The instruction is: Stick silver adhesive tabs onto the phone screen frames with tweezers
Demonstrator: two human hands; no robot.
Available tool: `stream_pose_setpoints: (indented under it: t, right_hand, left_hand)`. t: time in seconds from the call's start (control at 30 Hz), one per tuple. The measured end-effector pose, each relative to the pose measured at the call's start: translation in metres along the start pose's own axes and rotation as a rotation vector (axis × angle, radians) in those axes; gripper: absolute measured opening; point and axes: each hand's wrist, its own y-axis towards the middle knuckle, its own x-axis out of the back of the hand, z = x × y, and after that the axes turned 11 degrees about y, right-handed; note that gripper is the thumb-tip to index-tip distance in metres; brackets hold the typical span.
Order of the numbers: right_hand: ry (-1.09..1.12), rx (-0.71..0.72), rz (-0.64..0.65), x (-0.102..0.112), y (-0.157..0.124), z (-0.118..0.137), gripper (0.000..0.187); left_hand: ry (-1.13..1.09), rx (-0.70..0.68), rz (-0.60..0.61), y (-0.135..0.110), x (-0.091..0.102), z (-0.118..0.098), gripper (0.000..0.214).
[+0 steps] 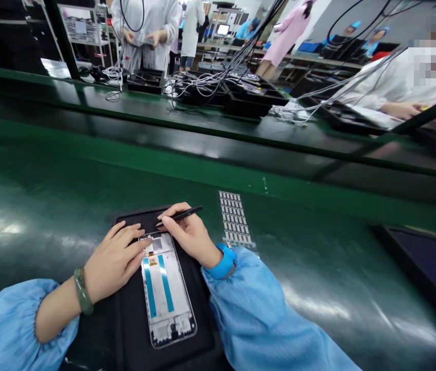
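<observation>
From where I stand, the phone frame [176, 293] lies on a black tray [131, 330], which sits on the green worktop [306, 247] well short of its far edge. The frame's long axis runs away from the person, its far end leaning a little toward the tray's far left corner; two blue strips [166, 283] along its face follow the same line.

The left hand [115, 263] is the nearer one: palm down, fingers loosely spread and holding nothing, it comes in over the tray's left edge, with fingertips resting on the far left part of the frame. The right hand [187, 232] reaches in from the tray's right edge to the frame's far end, pinching a slim black tool [181, 216] that points left, across the frame's axis. Its tip is at the far end, though from here I can't tell whether it touches anything. A sheet of small parts [235, 218] lies on the worktop, just past the tray's right edge.
</observation>
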Motion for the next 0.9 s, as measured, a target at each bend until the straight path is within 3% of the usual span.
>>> stream_pose_setpoints:
  t: [0.3,0.9]
  right_hand:
    - [-0.201,0.034,0.117,-0.0067,-0.0029,0.0068,0.004]
    - [-0.250,0.080,0.102,-0.0074,-0.0029,0.0019,0.005]
  left_hand:
    - [-0.016,-0.005,-0.003,-0.0008,0.0001,0.0000,0.033]
    - [-0.003,-0.010,0.026,-0.0010,0.0003,-0.0001,0.031]
